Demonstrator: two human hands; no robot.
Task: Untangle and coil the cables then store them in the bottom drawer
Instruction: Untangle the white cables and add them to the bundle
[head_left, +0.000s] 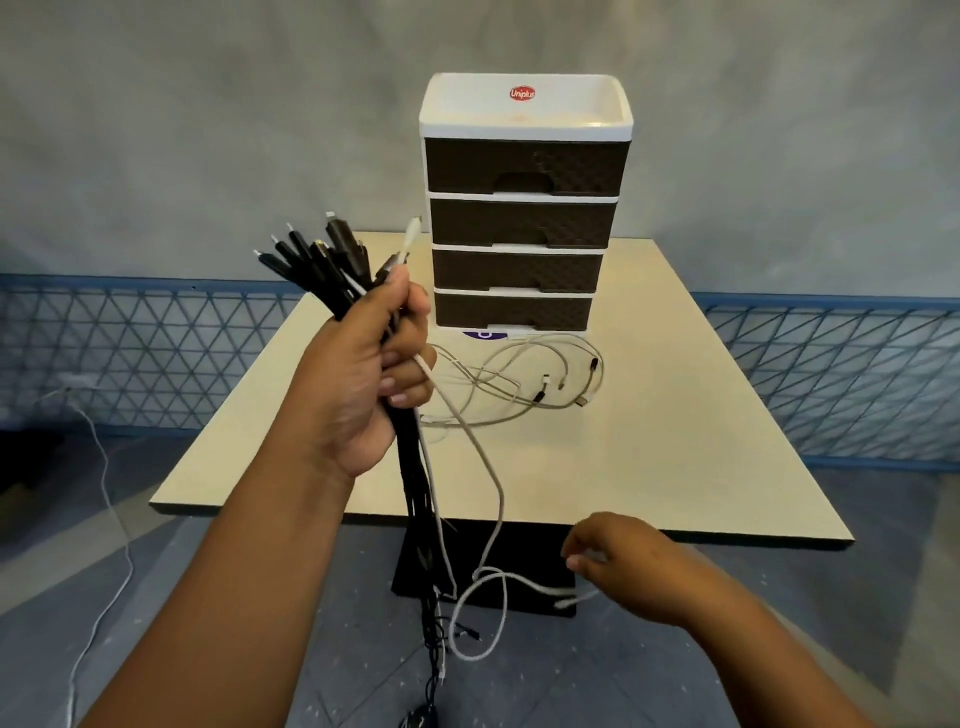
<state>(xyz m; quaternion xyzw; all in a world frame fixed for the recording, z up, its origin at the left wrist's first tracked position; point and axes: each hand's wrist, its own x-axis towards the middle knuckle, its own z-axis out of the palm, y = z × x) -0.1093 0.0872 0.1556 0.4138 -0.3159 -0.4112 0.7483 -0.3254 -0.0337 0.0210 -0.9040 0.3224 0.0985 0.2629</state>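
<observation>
Your left hand (371, 374) has its fingers curled tight round a bundle of black cables (415, 467), with one white cable (496, 499) caught in the same fist; the plug ends (322, 254) fan out above your knuckles, probably gathered that way so every cable starts from one place and the tails can hang free to sort. Those tails drop past the table edge toward the floor, still crossing one another low down. Your right hand (631, 566), lower and nearer to you, pinches the far stretch of the white cable between fingertips and thumb, its other fingers loosely bent; holding it out to the side looks like a way to draw that one strand clear of the black ones. Between your two hands the white cable makes a loose loop. On the table (675, 441) a second tangle of pale cables (519, 384) lies just in front of the drawer unit (524, 208), waiting its turn. All four drawers look closed, including the bottom drawer (514, 312), so nothing is coiled or stored yet. Another white lead (104, 467) trails across the floor to your left, apart from the work.
</observation>
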